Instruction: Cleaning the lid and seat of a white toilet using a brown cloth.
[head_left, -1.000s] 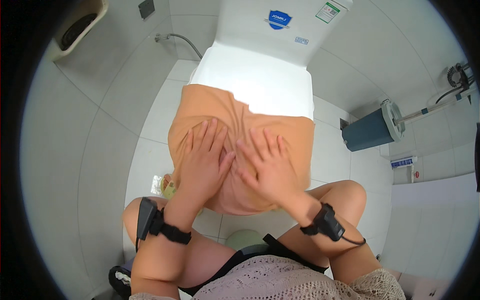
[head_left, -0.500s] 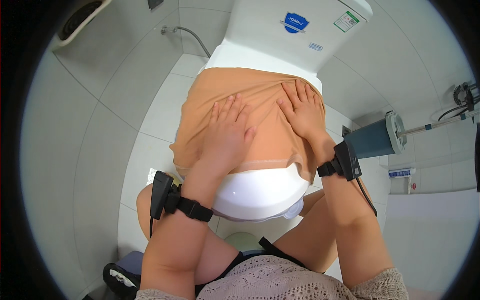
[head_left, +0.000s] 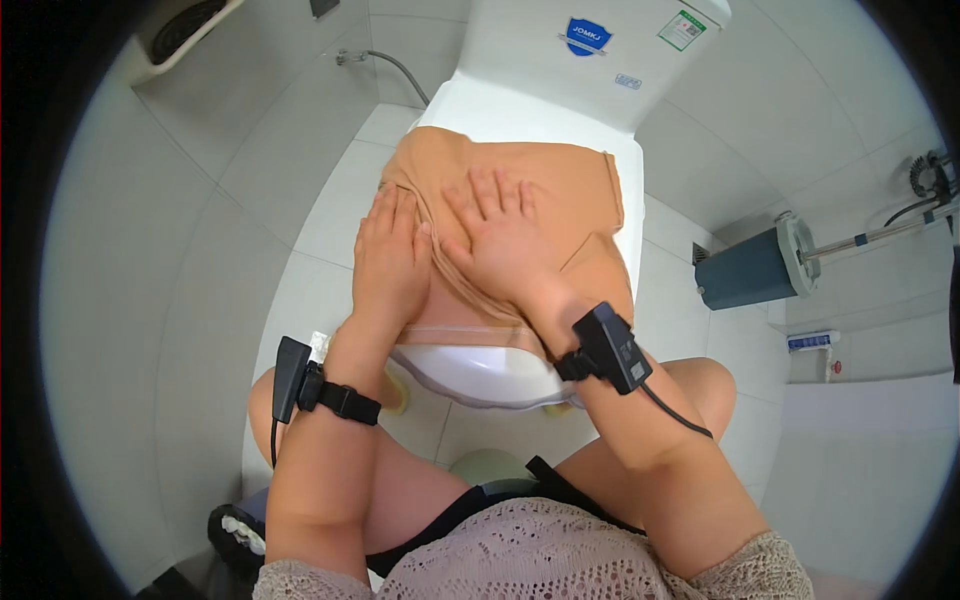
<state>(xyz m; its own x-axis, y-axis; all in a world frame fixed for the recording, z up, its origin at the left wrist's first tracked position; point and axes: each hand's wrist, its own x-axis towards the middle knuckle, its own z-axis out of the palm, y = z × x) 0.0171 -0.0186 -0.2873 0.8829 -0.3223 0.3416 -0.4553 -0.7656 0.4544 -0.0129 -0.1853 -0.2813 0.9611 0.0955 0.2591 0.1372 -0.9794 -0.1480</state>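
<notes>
A tan, stretchy piece of clothing [head_left: 565, 200] lies over the lowered lid of a white toilet [head_left: 630, 160]. Folds run through it between my two hands, and its near hem hangs close to the lid's front edge. My left hand [head_left: 388, 255] rests flat on the left side of the fabric, fingers extended and close together. On the middle of the cloth lies my right hand [head_left: 500, 235], palm down with its fingers spread. Neither hand grips the fabric visibly. Each forearm wears a black strapped device, the left one [head_left: 292, 380] and the right one [head_left: 610, 350].
The white cistern [head_left: 560, 70] stands behind the lid. To the right are a blue-grey bucket [head_left: 745, 270] with a pole [head_left: 870, 240] and a white tube [head_left: 812, 341]. A dark bag-like thing [head_left: 235, 525] sits at lower left. Tiled wall [head_left: 180, 280] rises at left.
Both hands have moved left, the right one farther. The cloth has shifted and bunched leftward, baring more of the lid at the right. My view has shifted slightly.
</notes>
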